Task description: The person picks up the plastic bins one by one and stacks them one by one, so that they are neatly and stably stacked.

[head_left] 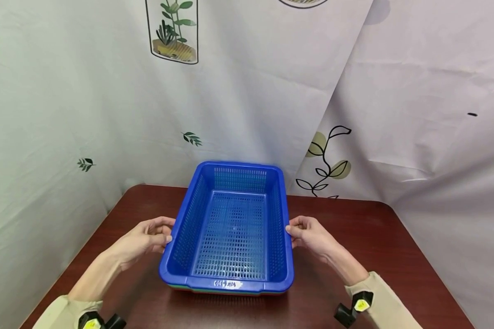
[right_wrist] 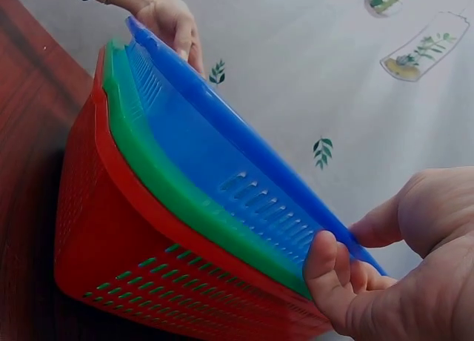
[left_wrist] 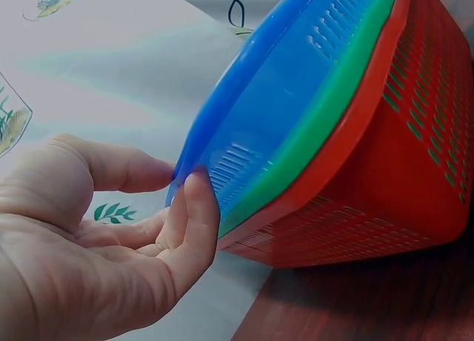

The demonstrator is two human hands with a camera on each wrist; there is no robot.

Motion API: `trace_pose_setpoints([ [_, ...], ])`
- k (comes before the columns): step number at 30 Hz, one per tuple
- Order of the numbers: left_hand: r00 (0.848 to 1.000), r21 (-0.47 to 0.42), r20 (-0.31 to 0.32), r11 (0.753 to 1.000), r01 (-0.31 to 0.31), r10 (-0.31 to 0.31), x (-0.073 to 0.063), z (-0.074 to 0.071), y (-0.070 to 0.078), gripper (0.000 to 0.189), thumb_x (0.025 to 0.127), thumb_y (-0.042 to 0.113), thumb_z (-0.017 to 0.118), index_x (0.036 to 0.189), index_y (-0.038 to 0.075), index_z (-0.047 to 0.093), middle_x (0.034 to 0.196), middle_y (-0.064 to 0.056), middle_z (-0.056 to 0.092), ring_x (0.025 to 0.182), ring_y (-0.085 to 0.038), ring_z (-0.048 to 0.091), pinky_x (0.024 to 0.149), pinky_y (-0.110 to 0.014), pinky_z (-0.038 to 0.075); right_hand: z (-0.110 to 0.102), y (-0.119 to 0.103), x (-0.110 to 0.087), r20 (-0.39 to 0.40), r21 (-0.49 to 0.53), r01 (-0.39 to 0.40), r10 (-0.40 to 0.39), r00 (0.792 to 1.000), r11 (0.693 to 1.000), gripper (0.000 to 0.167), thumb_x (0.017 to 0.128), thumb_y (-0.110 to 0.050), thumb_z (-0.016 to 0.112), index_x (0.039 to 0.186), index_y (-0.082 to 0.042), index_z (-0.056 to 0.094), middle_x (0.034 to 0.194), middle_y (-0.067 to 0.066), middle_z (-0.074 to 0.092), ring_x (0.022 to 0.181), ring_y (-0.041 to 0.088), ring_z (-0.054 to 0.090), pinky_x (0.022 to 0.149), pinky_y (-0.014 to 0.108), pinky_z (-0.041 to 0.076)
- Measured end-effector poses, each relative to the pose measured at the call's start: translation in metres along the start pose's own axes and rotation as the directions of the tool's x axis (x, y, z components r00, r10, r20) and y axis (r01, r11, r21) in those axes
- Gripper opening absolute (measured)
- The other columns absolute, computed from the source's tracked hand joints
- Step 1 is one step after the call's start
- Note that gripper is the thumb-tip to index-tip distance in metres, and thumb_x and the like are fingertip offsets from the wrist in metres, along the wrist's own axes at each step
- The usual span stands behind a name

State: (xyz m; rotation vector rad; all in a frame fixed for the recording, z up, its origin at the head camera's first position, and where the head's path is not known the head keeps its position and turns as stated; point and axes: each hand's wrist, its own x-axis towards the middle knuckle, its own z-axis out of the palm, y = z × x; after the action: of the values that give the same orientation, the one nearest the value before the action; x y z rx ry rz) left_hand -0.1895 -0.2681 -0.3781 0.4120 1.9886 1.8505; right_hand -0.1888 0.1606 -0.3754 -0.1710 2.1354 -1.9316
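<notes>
A blue plastic basket (head_left: 234, 233) with slotted walls sits nested in a green basket (left_wrist: 333, 107) and a red basket (left_wrist: 437, 104). Its rim stands raised above the green one in both wrist views, with part of the blue wall showing between. My left hand (head_left: 148, 237) pinches the blue rim at the left side, thumb on top and fingers beneath. On the opposite side my right hand (head_left: 313, 235) grips the same rim between thumb and curled fingers. From the head view the green and red baskets are mostly hidden under the blue one.
The stack stands on a dark red-brown wooden table (head_left: 354, 237). Behind it hangs a white cloth (head_left: 247, 91) printed with plants and jars, close to the table's far edge. Small black devices are strapped to both wrists.
</notes>
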Motion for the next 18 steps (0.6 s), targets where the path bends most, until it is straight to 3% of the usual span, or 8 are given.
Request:
trace_pose_setpoints([
  [10, 1.000, 0.001, -0.022, 1.000, -0.015, 0.015, 0.001, -0.001, -0.009, 0.039, 0.096, 0.000, 0.060, 0.128, -0.016, 0.042, 0.098, -0.007, 0.062, 0.086, -0.018, 0.065, 0.077, -0.035, 0.057, 0.001, 0.010, 0.006, -0.003, -0.005, -0.019, 0.019, 1.000, 1.000, 0.024, 0.100, -0.001, 0.057, 0.112, 0.018, 0.050, 0.085, 0.012, 0.060, 0.070, 0.018, 0.062, 0.065, 0.028, 0.056],
  [18, 0.999, 0.002, -0.044, 1.000, 0.027, -0.027, 0.003, 0.000, -0.012, 0.041, 0.098, 0.001, 0.059, 0.129, -0.019, 0.041, 0.100, -0.009, 0.063, 0.086, -0.019, 0.065, 0.077, -0.034, 0.058, 0.002, 0.014, 0.009, -0.015, -0.023, -0.041, 0.041, 0.999, 0.999, 0.023, 0.100, -0.002, 0.058, 0.111, 0.018, 0.051, 0.084, 0.012, 0.061, 0.069, 0.018, 0.061, 0.066, 0.031, 0.057],
])
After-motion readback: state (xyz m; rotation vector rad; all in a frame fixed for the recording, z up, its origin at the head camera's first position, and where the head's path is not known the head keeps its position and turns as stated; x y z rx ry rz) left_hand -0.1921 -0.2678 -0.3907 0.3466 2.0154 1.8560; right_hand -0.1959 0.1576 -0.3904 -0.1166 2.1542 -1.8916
